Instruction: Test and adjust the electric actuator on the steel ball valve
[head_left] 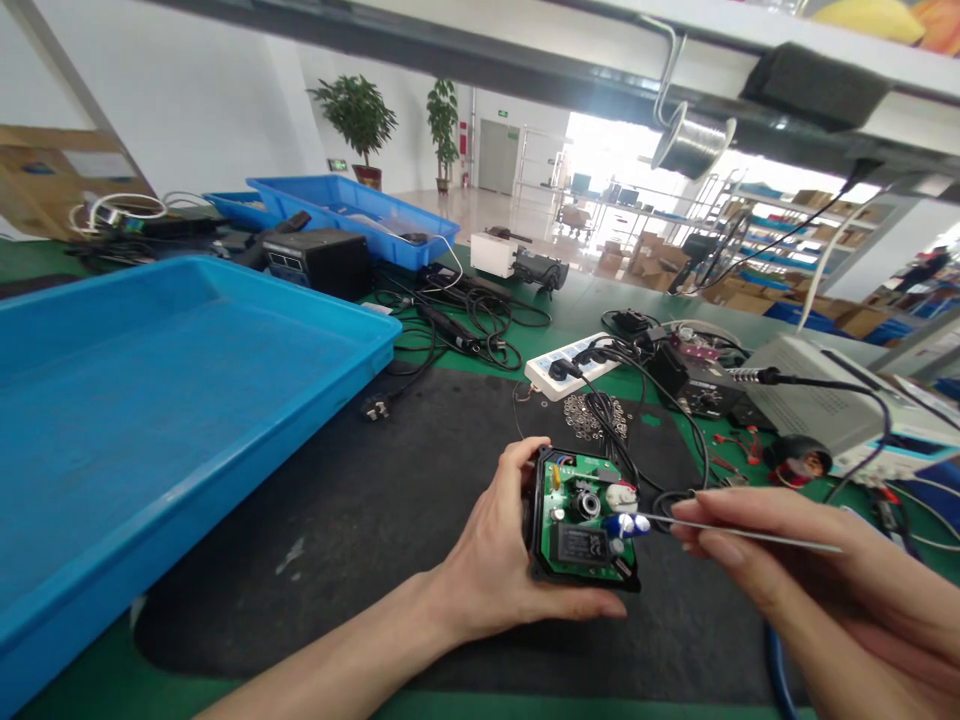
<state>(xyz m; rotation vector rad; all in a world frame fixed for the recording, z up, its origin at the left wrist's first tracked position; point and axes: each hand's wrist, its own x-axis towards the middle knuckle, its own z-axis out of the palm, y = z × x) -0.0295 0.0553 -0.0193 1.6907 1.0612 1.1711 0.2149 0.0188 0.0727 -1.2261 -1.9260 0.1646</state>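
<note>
My left hand (480, 545) is wrapped round a black square housing (537, 510), its thumb along the near side. Inside it, facing up, lies a green circuit board (566, 500) with a round black part, a black block, a white blob and a blue capacitor (619, 525). Between the thumb and fingers of my right hand (780, 570) is a thin straight silver rod (739, 530). Its far tip reaches the board's right edge, close to the blue capacitor and the white blob; I cannot tell whether it touches.
A large blue tray (300, 430) fills the left of the black mat (330, 560). Beyond the housing are small metal rings (581, 415) and a power strip (574, 365) with trailing cables. On the right stand a soldering station (697, 390) and a bench instrument (817, 400). A wire spool (694, 140) hangs above.
</note>
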